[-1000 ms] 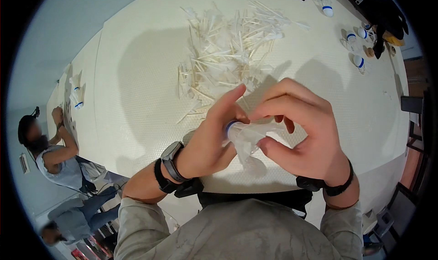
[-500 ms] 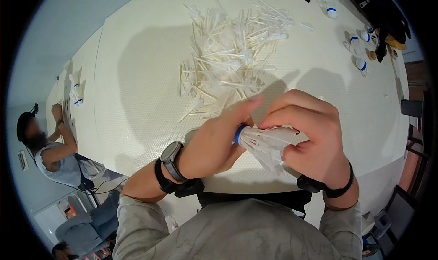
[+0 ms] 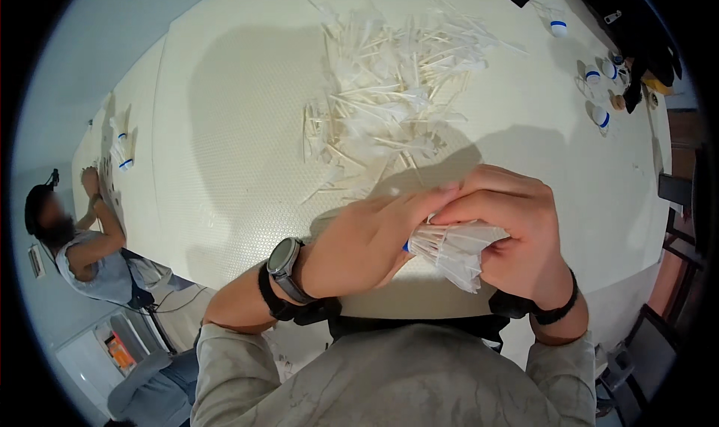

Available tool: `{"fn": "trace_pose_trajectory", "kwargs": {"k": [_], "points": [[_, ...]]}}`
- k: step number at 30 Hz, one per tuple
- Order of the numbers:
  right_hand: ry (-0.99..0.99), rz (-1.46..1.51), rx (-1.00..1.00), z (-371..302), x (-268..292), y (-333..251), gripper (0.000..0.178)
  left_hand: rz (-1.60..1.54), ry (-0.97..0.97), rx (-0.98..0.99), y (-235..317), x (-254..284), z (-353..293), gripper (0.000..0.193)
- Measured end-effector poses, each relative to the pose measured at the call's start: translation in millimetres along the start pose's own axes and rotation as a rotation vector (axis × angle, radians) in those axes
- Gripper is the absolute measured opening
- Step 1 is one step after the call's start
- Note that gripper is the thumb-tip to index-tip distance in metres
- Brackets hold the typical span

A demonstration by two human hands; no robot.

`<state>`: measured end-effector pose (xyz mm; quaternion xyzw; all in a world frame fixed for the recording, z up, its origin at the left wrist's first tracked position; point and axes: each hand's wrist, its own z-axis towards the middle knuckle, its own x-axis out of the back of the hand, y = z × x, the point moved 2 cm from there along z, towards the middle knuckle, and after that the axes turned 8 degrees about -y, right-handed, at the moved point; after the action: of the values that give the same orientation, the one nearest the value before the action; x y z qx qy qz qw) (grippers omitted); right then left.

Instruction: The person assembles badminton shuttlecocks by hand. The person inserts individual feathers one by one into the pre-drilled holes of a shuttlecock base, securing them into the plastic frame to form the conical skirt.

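Close in front of me, above the near part of the table, I hold a white feather shuttlecock (image 3: 458, 249) with a blue band at its base. Its base points left and its feathers spread to the right. My left hand (image 3: 367, 240) is closed round the base, hiding most of it. My right hand (image 3: 520, 225) is closed at the feathers, its bent fingers reaching over the top of the skirt. The tips of both hands meet above the shuttlecock. Beyond them lies a loose heap of white feathers (image 3: 389, 97) with pale quills.
Several shuttlecocks lie at the far right, one of them here (image 3: 601, 117), near a black bag (image 3: 625, 22). More shuttlecocks (image 3: 121, 146) lie at the far left of the white table (image 3: 240, 127). A co-worker (image 3: 82, 240) sits at the left edge.
My left thumb has come down towards the right fingers, and both hands have drawn together. The shuttlecock has shifted slightly right and nearer to me, its blue band now mostly covered.
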<state>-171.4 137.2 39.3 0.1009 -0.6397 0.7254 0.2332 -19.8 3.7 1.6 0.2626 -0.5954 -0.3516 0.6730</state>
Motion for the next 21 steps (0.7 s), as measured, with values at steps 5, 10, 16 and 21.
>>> {"fn": "trace_pose_trajectory", "kwargs": {"k": [5,10,16,21], "points": [[0.013,0.042,-0.063,2.4,0.1,9.8,0.034,0.027,-0.081,0.100,-5.8,4.4,3.7,0.061],[0.238,0.195,-0.226,3.1,7.7,3.4,0.012,-0.078,0.290,0.021,-20.0,23.8,-12.5,0.040],[-0.158,-0.264,0.020,0.9,-33.7,6.7,0.020,-0.569,0.582,0.131,-23.8,28.8,-6.2,0.013],[-0.187,-0.370,-0.040,1.2,-48.5,5.7,0.028,-0.544,0.607,0.067,-18.5,25.9,-5.9,0.012]]}}
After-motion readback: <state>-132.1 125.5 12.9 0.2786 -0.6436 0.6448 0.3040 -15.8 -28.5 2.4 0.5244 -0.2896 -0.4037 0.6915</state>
